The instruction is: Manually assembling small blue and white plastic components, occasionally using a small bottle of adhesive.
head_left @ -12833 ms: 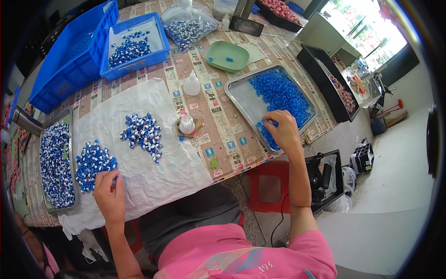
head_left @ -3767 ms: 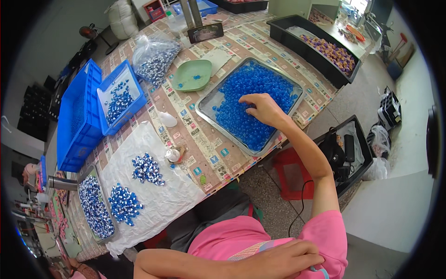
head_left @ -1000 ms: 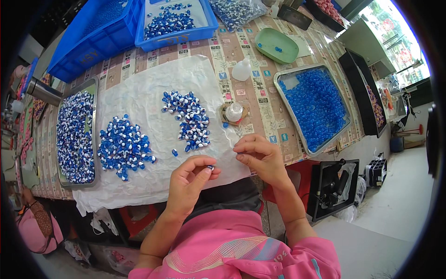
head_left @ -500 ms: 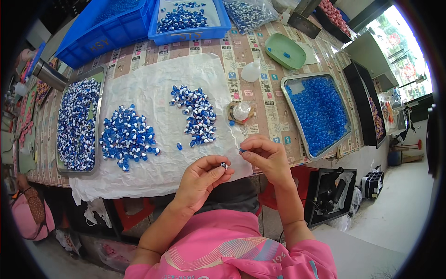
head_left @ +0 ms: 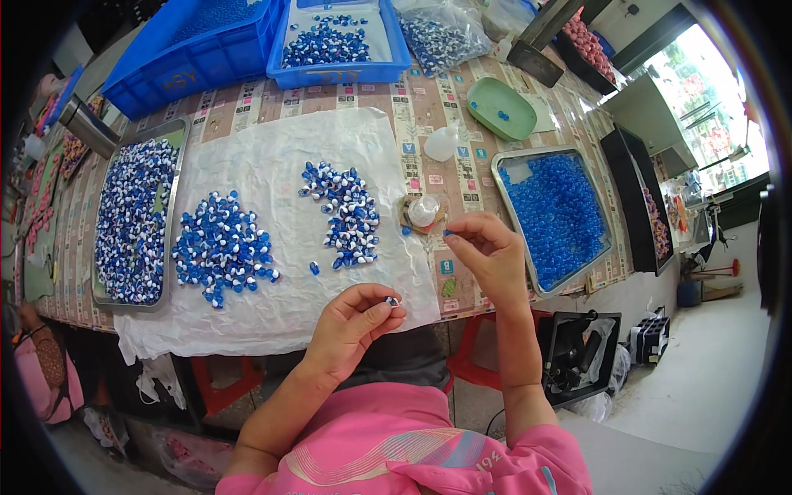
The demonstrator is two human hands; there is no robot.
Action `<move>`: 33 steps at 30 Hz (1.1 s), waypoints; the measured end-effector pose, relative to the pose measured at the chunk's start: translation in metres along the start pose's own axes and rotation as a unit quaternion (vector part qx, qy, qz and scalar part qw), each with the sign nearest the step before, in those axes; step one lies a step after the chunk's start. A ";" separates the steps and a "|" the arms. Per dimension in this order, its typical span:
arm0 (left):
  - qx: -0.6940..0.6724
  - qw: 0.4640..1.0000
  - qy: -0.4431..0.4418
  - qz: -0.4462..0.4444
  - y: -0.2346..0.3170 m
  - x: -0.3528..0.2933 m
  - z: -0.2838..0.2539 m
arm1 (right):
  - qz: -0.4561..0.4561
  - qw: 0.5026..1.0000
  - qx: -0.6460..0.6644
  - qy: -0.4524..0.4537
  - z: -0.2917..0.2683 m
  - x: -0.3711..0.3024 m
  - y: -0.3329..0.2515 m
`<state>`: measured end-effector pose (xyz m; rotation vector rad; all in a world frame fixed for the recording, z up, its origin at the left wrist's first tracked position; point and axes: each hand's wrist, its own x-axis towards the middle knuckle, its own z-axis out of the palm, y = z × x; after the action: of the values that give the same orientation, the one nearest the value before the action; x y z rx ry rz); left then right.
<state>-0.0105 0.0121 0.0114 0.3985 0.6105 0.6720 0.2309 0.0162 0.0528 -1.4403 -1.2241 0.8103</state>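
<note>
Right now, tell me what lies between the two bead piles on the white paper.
In the head view, a lone blue bead, near the right pile; otherwise the paper between is bare.

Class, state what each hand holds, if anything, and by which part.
The left hand pinches a blue-and-white bead; the right hand, a blue bead. Both are too small to tell which part is gripped.

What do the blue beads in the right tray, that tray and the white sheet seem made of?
The blue beads look like glossy, translucent plastic or glass, from their clear, glinting blue. The tray looks like shiny metal, likely steel, from its bright grey rim. The white sheet seems matte paper or thin cloth, judging by its fine creases.
</note>
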 end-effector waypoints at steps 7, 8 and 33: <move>-0.028 1.000 -0.008 0.000 0.004 -0.007 -0.006 | -0.115 0.977 -0.181 0.011 0.015 0.029 -0.013; -0.025 1.000 -0.010 0.005 0.004 -0.008 -0.007 | -0.119 0.974 -0.191 0.008 0.018 0.031 -0.012; -0.067 0.996 -0.050 0.031 -0.001 -0.003 -0.024 | -0.079 0.984 -0.099 -0.129 0.042 -0.024 -0.023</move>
<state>-0.0267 0.0129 -0.0059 0.3252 0.4569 0.7425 0.1794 0.0034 0.0622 -1.4023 -1.6340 0.8009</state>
